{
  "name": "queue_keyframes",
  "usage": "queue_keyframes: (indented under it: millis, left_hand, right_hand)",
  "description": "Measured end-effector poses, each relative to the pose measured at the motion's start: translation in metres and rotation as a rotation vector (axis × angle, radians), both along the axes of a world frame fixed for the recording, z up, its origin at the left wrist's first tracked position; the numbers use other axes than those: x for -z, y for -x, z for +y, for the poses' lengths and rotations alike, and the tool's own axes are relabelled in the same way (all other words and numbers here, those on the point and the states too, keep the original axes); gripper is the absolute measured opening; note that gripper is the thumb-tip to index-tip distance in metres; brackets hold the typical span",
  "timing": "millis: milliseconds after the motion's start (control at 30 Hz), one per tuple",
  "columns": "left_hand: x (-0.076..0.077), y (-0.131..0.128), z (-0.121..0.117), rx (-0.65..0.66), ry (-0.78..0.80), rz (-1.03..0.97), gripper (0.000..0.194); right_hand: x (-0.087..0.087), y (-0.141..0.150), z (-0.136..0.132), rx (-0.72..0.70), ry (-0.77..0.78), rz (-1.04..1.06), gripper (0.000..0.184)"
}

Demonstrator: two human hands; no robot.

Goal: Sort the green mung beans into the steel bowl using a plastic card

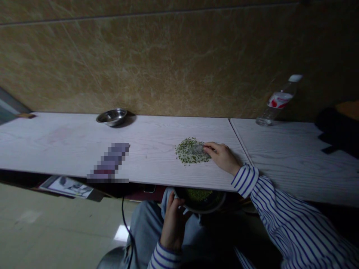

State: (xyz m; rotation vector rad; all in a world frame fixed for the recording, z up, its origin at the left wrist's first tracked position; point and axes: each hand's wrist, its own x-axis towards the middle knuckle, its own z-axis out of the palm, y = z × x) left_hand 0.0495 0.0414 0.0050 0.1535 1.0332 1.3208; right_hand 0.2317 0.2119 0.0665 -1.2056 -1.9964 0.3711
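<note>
A pile of small green beans mixed with white rice-like grains (190,152) is spread on the pale wooden desk (157,168). At the pile's right edge is my right hand (223,157), its thumb and fingertips pinched together; whatever lies between them is too small to make out. Below the desk's front edge, a dark bowl (213,209) with green beans (198,195) inside sits over my lap, partly hidden under the desk. My left hand (174,220) grips the left side of this bowl, with some fingers hidden beneath it.
A shiny metal bowl (112,118) stands at the back left by the wall. Nearer the front lies a blurred-out flat object (110,162). To the right is a clear plastic bottle (277,101) with a white cap, then a dark item (339,127). A black cable (123,213) hangs by my leg.
</note>
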Motion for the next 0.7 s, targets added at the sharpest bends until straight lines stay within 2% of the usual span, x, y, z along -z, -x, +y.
queue_keyframes:
  millis: [533,700]
  left_hand:
    - [-0.002,0.001,-0.001,0.002,0.001,-0.009,0.043]
    - [-0.007,0.002,-0.001,0.030,0.008,-0.002,0.043]
  right_hand:
    - [-0.003,-0.003,-0.018,-0.038,0.042,-0.024,0.019]
    - [-0.004,-0.003,-0.024,-0.029,0.043,-0.037,0.019]
